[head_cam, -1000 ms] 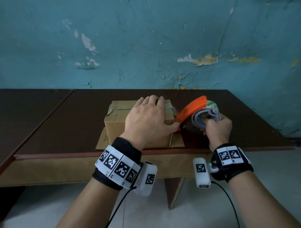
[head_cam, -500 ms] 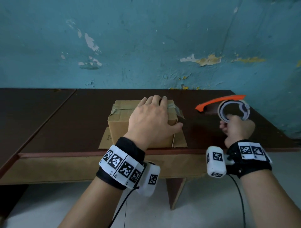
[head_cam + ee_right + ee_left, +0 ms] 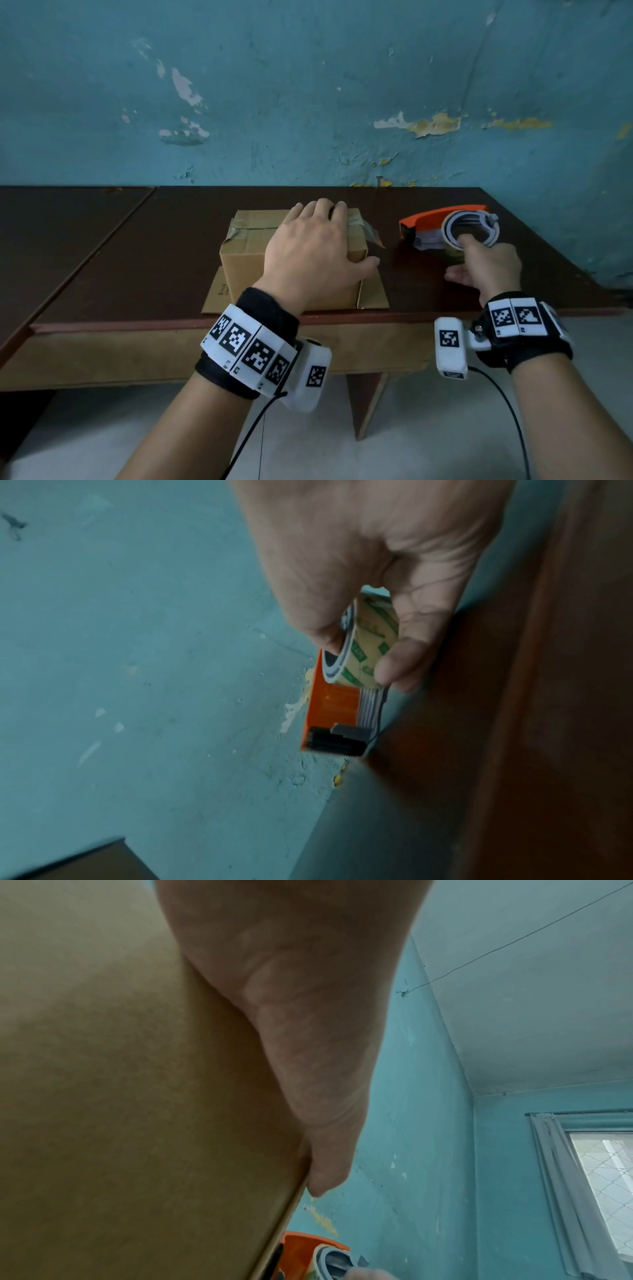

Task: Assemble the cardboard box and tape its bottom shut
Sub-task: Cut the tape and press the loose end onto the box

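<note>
A small cardboard box [image 3: 246, 260] stands on the dark brown table [image 3: 137, 240], a tape strip across its top. The tape's loose end [image 3: 371, 236] hangs off the right edge. My left hand [image 3: 329, 236] lies flat on the box top with straight fingers, its thumb against the right side. In the left wrist view the box wall [image 3: 137, 1096] fills the left beside my thumb [image 3: 308, 1042]. To the right, my right hand [image 3: 476, 253] pinches the tape roll [image 3: 369, 647] in the orange tape dispenser [image 3: 442, 219], low over the table and apart from the box.
Two flaps [image 3: 373, 294] of the box lie spread flat on the table at its foot. The table's front edge [image 3: 171, 325] runs just under my wrists. A peeling blue wall [image 3: 308, 102] closes the far side. A second table [image 3: 51, 222] joins on the left.
My right hand has carried the dispenser from the box's right edge out to the right and down towards the table. The tape end now hangs free. My left hand has stayed on the box.
</note>
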{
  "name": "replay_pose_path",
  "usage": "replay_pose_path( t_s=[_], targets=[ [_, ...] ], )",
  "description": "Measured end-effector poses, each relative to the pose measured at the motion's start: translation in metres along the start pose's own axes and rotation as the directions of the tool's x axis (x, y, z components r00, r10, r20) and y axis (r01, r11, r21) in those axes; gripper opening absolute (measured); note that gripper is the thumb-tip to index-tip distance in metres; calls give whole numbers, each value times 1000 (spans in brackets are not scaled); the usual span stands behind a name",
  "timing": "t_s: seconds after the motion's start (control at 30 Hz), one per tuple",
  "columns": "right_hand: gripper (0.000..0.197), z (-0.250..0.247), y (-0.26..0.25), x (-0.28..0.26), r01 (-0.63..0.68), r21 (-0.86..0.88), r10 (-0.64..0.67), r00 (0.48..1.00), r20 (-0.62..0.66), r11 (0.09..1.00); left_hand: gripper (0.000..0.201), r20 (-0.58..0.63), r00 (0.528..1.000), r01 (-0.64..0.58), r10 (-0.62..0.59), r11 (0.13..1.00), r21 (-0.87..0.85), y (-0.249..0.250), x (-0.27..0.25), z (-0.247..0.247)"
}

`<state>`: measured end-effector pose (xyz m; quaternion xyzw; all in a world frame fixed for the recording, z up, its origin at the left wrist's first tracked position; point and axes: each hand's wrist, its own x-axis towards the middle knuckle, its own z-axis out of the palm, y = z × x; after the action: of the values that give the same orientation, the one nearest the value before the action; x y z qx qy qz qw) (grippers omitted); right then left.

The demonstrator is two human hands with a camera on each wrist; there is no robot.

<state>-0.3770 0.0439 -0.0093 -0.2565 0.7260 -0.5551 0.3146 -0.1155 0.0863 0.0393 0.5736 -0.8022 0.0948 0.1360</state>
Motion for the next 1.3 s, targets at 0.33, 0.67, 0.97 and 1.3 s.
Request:
replay_pose_path(
  t_s=[0.33,0.67,0.97,1.3],
  targets=[
    [49,3,-7,-9,40,-293,-47,999,-17,955,97,-4,1000,-4,4,1000,-2,0,-1,0],
    [33,2,-37,-50,406,-394,-468,881,-74,825,98,-7,1000,-12,12,1000,3,0,0,1],
    [59,43,-34,-77,-94,-41,95,689,719,995,99,-26,1000,-12,12,1000,22,0,-1,3],
    [10,50,-32,-76,-162,265,-36,790,612,950,95,-41,999,-4,4,1000,7,-1,-1,3]
  ],
)
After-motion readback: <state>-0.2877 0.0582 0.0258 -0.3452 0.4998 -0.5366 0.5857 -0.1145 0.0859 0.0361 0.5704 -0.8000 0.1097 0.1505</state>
